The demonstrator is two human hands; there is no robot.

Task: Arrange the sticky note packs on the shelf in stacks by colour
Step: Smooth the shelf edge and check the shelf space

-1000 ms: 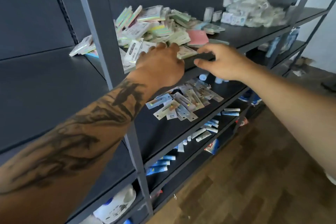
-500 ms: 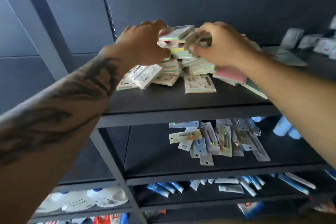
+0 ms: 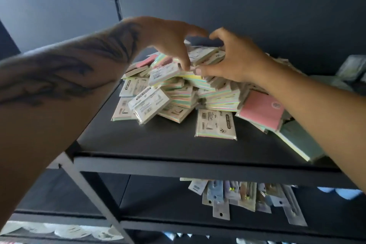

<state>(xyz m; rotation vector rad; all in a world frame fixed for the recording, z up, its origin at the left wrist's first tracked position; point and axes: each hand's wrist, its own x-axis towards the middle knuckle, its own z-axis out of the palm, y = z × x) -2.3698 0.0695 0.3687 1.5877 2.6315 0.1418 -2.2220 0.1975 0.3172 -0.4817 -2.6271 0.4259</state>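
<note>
Currently: left forearm w/ dark tattoo comes in from the left, left hand (image 3: 166, 39) over the top of the pile of sticky note packs (image 3: 190, 89). Its fingers (image 3: 183, 61) curl down onto a white-labelled pack (image 3: 164, 72) at the pile's crest; looks like a pinch on that pack's top edge, but motion blur, so grip not 100% clear.

Pile sits on the dark shelf (image 3: 158, 140), upper level, roughly mid-board. Packs are jumbled, overlapping at all angles, mostly pastel striped edges w/ white label cards. One pack lies flat and apart at the front (image 3: 215, 124), label up.

Right hand (image 3: 235, 59) is on the pile's top just right of the left one, fingertips nearly touching it. Right fingers curl round the edge of a top pack (image 3: 206, 55), thumb low on the yellow layer.

Further right: pink pack (image 3: 261, 113) leaning on the pile's flank, green pack (image 3: 297, 140) beside it near the shelf edge, partly under the right forearm.

Lower shelf: blister-carded items (image 3: 245, 198) in a row.
</note>
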